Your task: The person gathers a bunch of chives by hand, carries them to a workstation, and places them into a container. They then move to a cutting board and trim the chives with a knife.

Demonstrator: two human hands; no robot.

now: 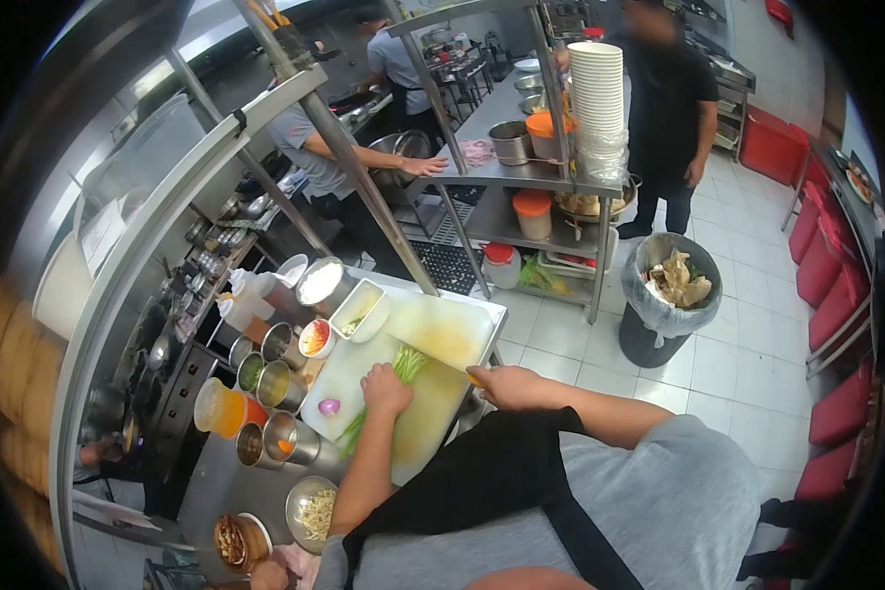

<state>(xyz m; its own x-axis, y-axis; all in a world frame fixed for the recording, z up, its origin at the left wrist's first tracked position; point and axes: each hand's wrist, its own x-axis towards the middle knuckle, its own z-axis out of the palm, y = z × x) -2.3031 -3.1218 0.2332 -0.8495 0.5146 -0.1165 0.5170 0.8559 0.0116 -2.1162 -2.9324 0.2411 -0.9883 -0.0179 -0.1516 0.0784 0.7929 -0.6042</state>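
Observation:
My left hand [387,389] presses with curled fingers on a bunch of long green stalks [409,364] on the white cutting board [336,379]. The stalks stick out beyond both sides of the hand. A knife with an orange handle [475,380] is gripped in my right hand [509,386] at the board's right edge; its blade reaches left over the board near the stalks, its outline hard to make out. Beside my left hand lies a small purple onion [329,406]. A white rectangular tub [360,309] and a bowl of red pieces [316,337] stand behind.
Metal containers [283,385] and an orange-filled tub [220,408] crowd the left. A bowl of sprouts [315,511] sits nearer. A lined bin [667,313] stands right, a person [664,108] beyond it. Another person's hand [423,166] touches the back counter.

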